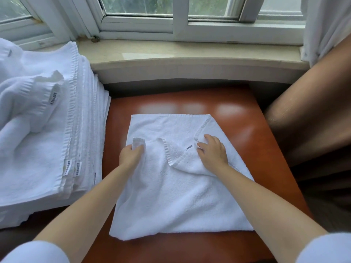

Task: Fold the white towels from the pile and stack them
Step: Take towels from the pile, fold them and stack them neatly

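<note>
While the white towel (182, 196) lies spread on the reddish-brown worktop (266, 168) in front of me, both of my hands are on its upper half. My left hand (131, 155) is closed around a bunched corner of the towel, the ribbed hem poking up above my fingers. My right hand (212, 151) rests palm down with fingers loosely spread, pressing on a folded-over flap near a small dark-lettered label (189, 148); it pins the cloth rather than pinching it. Between my hands a banded hem runs down and turns, showing one layer doubled over another. The far edge of the towel lies flat and straight, while the near edge sits close to the front of the worktop, its near left corner slightly rumpled. To my left, just beside the worktop, stands a tall stack of folded white towels (81, 130), labels showing along their edges, and a loose, crumpled towel (28, 103) sits on top of it. Beyond the worktop runs a pale stone windowsill (190, 52) under a white-framed window (180, 18). A brown curtain (313, 111) hangs at the right, with a sheer white curtain (322, 19) behind it. My white sleeves show at the bottom corners.
</note>
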A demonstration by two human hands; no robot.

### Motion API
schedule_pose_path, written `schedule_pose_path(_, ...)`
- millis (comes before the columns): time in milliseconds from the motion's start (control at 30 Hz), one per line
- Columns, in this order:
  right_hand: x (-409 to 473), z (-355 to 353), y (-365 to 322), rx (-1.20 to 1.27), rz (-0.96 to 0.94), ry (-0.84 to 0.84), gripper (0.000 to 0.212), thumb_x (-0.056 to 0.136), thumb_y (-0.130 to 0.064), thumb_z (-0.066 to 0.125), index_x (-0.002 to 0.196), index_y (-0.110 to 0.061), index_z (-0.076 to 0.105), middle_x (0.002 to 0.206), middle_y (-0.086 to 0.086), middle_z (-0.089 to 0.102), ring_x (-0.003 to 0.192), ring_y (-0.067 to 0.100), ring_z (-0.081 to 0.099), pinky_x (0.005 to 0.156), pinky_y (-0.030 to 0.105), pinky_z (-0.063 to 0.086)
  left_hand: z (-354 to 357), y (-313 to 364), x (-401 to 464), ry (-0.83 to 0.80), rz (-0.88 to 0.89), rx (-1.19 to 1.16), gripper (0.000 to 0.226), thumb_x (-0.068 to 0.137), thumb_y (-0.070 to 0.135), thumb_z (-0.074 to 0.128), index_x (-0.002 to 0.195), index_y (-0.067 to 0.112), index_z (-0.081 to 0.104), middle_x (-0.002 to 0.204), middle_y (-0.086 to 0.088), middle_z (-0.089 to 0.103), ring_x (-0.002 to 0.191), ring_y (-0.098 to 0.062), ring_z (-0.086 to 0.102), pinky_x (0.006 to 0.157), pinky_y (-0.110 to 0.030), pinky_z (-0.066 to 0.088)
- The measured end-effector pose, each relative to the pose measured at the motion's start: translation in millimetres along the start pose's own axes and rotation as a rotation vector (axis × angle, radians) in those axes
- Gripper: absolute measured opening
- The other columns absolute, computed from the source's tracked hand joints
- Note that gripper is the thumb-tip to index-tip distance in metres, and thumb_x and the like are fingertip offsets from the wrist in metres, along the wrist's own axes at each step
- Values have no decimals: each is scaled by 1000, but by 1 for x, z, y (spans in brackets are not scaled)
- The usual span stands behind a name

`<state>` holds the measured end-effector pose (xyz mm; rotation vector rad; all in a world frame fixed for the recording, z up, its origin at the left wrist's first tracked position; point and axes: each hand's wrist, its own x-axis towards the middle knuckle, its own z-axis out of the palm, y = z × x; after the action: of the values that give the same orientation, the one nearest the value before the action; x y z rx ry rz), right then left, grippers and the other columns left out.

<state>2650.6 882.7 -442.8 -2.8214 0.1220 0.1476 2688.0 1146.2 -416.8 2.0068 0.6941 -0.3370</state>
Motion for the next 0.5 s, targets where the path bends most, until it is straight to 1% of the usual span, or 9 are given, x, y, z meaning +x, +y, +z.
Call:
schedule_pose_path(67, -3, 4, 3, -115, -40, 9, 36, 101, -35, 39, 133, -29, 55, 155, 5, 27, 141, 21, 23, 112, 36, 15, -1, 3, 1, -13, 44, 41, 35, 85, 31, 48, 60, 21, 27, 57, 4, 28, 54, -15, 28, 52, -27, 22)
schedule_pose_path(133, -4, 7, 2, -230, 26, -40, 44, 103, -37, 29, 146, -29, 36, 158, 5, 19, 144, 21, 16, 116, 39, 11, -3, 5, 2, -21, 74, 115, 35, 85, 29, 47, 59, 21, 24, 57, 4, 25, 53, -16, 25, 52, -28, 19)
schedule_pose_path(167, -4, 8, 0, -264, 76, -47, 45, 104, -34, 27, 148, -25, 31, 158, 4, 18, 144, 21, 16, 116, 39, 11, -3, 6, 2, -28, 84, 160, 35, 84, 29, 46, 59, 21, 23, 57, 3, 24, 54, -17, 24, 52, -28, 18)
schedule_pose_path(233, 1, 5, -1, -240, 135, 14, 39, 102, -20, 30, 139, -15, 43, 150, 4, 34, 135, 22, 32, 109, 36, 22, -3, 8, 2, -36, 109, 238, 35, 85, 30, 43, 59, 20, 22, 58, 2, 23, 55, -18, 23, 51, -29, 17)
schedule_pose_path(267, 4, -1, 2, -204, 152, 68, 34, 98, -10, 33, 126, -11, 52, 138, 5, 46, 123, 24, 42, 99, 34, 28, -3, 9, 3, -33, 122, 259, 36, 87, 30, 42, 59, 19, 22, 57, 2, 22, 55, -18, 22, 51, -28, 17)
schedule_pose_path(333, 13, -17, 10, -140, 228, 148, 28, 91, 1, 36, 106, -7, 58, 116, 8, 56, 105, 27, 49, 83, 33, 31, -5, 13, 8, -11, 136, 243, 41, 93, 30, 41, 58, 19, 22, 56, 3, 22, 52, -17, 22, 51, -28, 15)
schedule_pose_path(400, 22, -32, 24, -40, 307, 202, 24, 96, -9, 39, 100, -4, 62, 111, 11, 58, 103, 31, 50, 82, 36, 35, -8, 15, 14, 27, 140, 196, 44, 96, 32, 42, 58, 19, 23, 55, 3, 25, 50, -17, 23, 50, -29, 16)
schedule_pose_path(467, 25, -38, 26, 177, 335, 203, 36, 99, -31, 43, 100, -4, 67, 118, 10, 56, 110, 31, 47, 91, 38, 36, -8, 17, 18, 43, 135, 186, 46, 97, 34, 42, 58, 19, 24, 54, 3, 26, 49, -17, 23, 50, -29, 16)
schedule_pose_path(500, 24, -38, 21, 221, 328, 183, 38, 97, -39, 46, 99, -8, 69, 124, 7, 53, 116, 28, 43, 96, 38, 34, -6, 16, 19, 34, 126, 194, 46, 96, 34, 42, 58, 19, 23, 54, 3, 25, 49, -17, 23, 50, -29, 16)
